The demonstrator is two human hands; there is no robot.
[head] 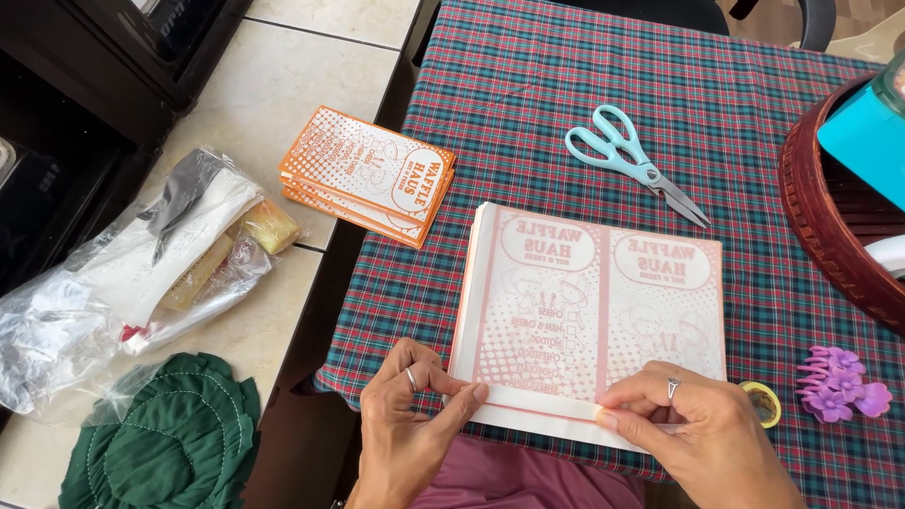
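Left hand (407, 415), right hand (693, 424) fingers pinch paper sheet (589, 316) folded near edge

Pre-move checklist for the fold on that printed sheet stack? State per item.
1. Left hand pinching the folded strip's left end: ok.
2. Right hand pressing the strip's right end: ok.
3. Folded strip flat along the near edge of the sheet stack: ok.
4. Crease fully set: cannot tell.
5. Scissors off the stack: ok.
6. Tape roll beside the right hand, not under the paper: ok.
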